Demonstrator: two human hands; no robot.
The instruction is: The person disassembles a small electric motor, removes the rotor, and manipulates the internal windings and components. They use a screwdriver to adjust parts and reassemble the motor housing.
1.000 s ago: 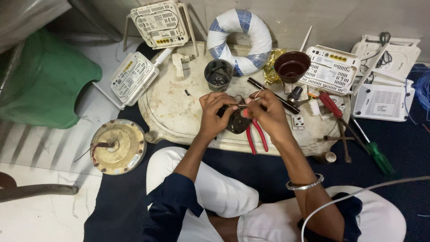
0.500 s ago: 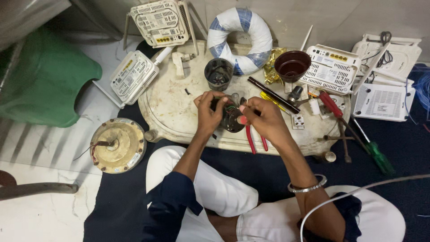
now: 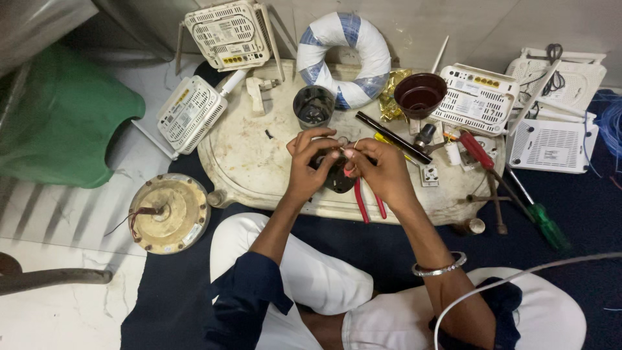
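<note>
- Small dark part (image 3: pixel 337 176): it sits between your two hands, just above the pale oval tabletop (image 3: pixel 259 162).
- Your left hand (image 3: pixel 310 162) grips its left side.
- Your right hand (image 3: pixel 379 172) pinches its top edge.
- Red-handled pliers (image 3: pixel 368 202) lie just beneath your right hand.
- A dark cup (image 3: pixel 313 107) stands beyond your hands.

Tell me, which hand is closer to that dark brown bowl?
The right hand. It sits just below and left of the dark brown bowl, while the left hand is farther off to the left, below the grey cup.
</note>
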